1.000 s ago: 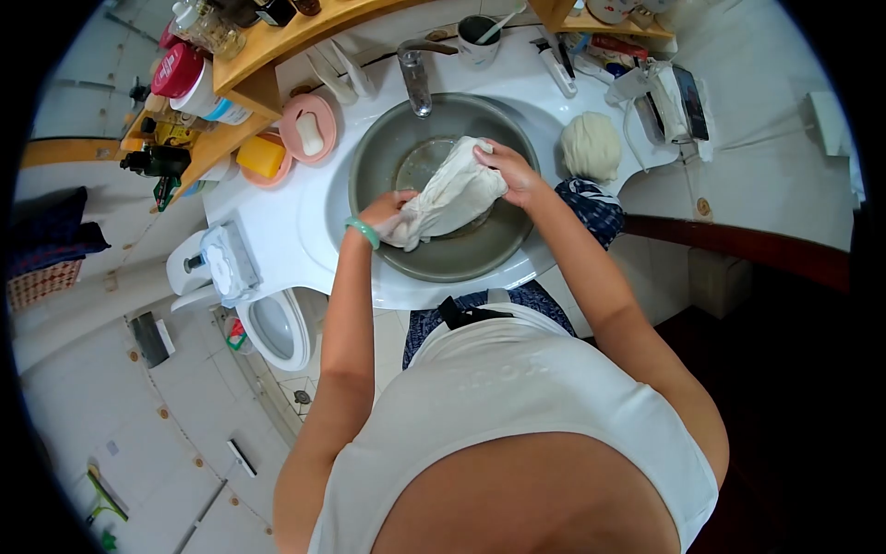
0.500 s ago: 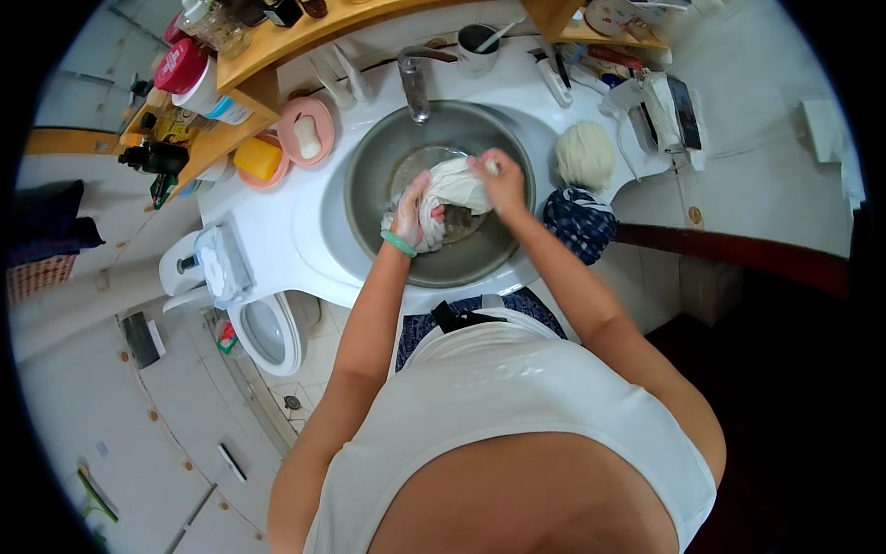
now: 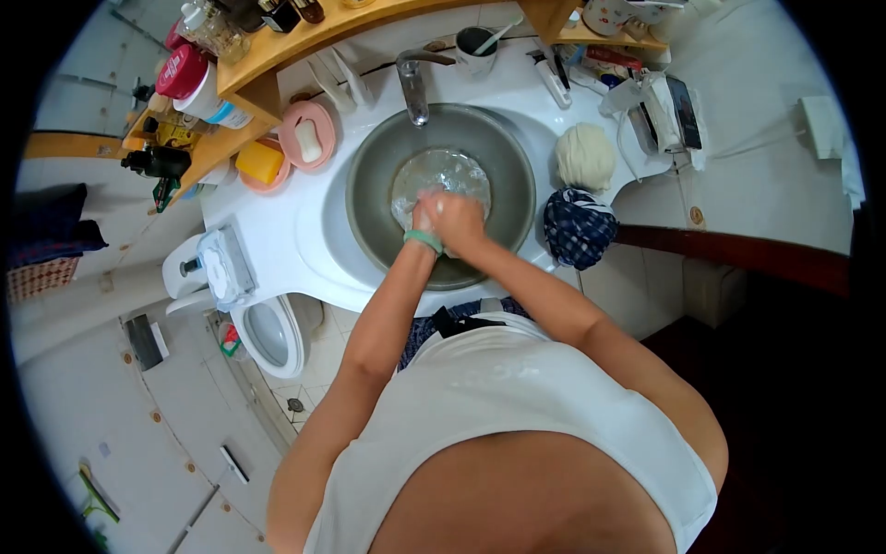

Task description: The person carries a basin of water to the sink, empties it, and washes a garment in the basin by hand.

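A grey basin [image 3: 369,166] sits in the white sink, with some cloudy water [image 3: 443,171] at its bottom. My left hand [image 3: 425,218] and my right hand [image 3: 459,222] are pressed together low over the basin, the right one crossing over the left. Both look closed. The white cloth is hidden; whatever lies between my hands cannot be made out. A green bangle [image 3: 424,240] circles my left wrist. The faucet [image 3: 415,92] hangs over the basin's back edge.
Right of the basin lie a bundled cream cloth [image 3: 585,157] and a dark blue patterned cloth [image 3: 580,228]. Pink soap dishes [image 3: 303,129] and a yellow sponge [image 3: 259,162] are at left. A cup [image 3: 476,53] stands behind, beneath a wooden shelf [image 3: 305,42].
The white cloth stretched between my hands has gone from sight. My hands have come together, the right one moving left and down, the left one slightly right.
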Available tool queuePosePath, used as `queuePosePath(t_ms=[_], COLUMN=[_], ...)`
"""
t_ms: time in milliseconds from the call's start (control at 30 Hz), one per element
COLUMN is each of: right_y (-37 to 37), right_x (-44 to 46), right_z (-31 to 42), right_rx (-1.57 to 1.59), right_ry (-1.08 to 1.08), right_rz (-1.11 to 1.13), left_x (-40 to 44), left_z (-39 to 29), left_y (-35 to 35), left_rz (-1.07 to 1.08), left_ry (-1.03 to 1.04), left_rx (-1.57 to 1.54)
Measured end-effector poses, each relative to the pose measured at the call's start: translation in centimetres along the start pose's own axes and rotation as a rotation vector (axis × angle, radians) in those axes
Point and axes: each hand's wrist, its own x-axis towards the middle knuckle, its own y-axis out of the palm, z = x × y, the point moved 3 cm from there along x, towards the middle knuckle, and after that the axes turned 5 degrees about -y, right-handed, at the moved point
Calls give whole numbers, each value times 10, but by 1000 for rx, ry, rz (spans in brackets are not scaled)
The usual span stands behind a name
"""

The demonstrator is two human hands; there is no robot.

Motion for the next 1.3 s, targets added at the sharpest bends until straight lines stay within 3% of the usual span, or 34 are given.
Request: queuePosePath(t_ms=[67, 133, 200, 267, 333, 367, 400, 467, 500, 567, 600, 667, 700, 733, 767, 800, 833, 867, 933, 967, 1000, 1033, 1100, 1167, 1200, 1233, 1300], right_y=[-9, -20, -33, -37, -37, -34, -33, -24, -12, 12, 15, 31, 46, 45, 42, 37, 22, 13, -1, -10, -24, -35, -47, -57, -45, -38, -31], right_x=[26, 34, 33, 23, 18, 16, 14, 6, 2, -3, -6, -12, -17, -13, -12, -13, -8, -4, 11, 15, 22, 26, 28, 21, 12, 6, -13], right_z=[-28, -49, -73, -94, -107, -112, -107, -95, -96, -87, -87, -80, -93, -98, -103, -108, -105, -107, -125, -124, -122, -120, -99, -61, -61, -50, -14], right_rx=[-74, -111, -150, -224, -288, -354, -353, -702, -698, -955, -949, -510, -382, -381, -74, 231, 303, 301, 648, 644, 946, 1239, 1287, 1289, 1087, 865, 628], right_ry=[302, 288, 277, 371, 360, 344, 341, 285, 281, -292, -294, -642, -613, -618, -494, -359, -383, -386, 226, 221, 377, 531, 510, 458, 478, 335, 277], right_rz=[6, -26, -47, 132, 227, 317, 317, 480, 486, 217, 222, 659, 799, 798, 821, 831, 697, 701, 646, 645, 459, 255, 255, 271, 280, 296, 236], left_x=[-58, -57, -74, -52, -37, -31, -34, -41, -45, -65, -73, -37, -34, -31, -33, -40, -45, -48, -48, -30, -47, -51, -59, -61, -60, -51, -30], left_z=[-13, -22, -36, -35, -49, -55, -55, -49, -36, -22, -17, -10, -13, -17, -22, -30, -40, -47, -61, -60, -54, -55, -55, -51, -49, -47, -37], left_y=[28, 22, 25, 4, -12, -24, -26, -38, -43, -28, -24, -42, -41, -39, -40, -40, -38, -38, -44, -57, -46, -38, -24, -11, -4, -7, -7], left_rz=[224, 150, 289, 400, 322, 189, 186, -89, -263, -302, -333, -428, -386, -345, -349, -330, -311, -313, -145, 54, 201, 310, 444, 455, 461, 320, 427], left_ry=[-38, -52, 7, 18, 731, 603, 605, 596, 554, 511, 466, 585, 484, 387, 383, 474, 567, 567, 323, 279, 215, 249, 197, 162, 119, 104, 179], left_rx=[350, 390, 662, 574, 1272, 1303, 1304, 1946, 2065, 2188, 2315, 2319, 2291, 2258, 2255, 2203, 2150, 2144, 1603, 1140, 471, 237, -128, -231, -334, -360, -301])
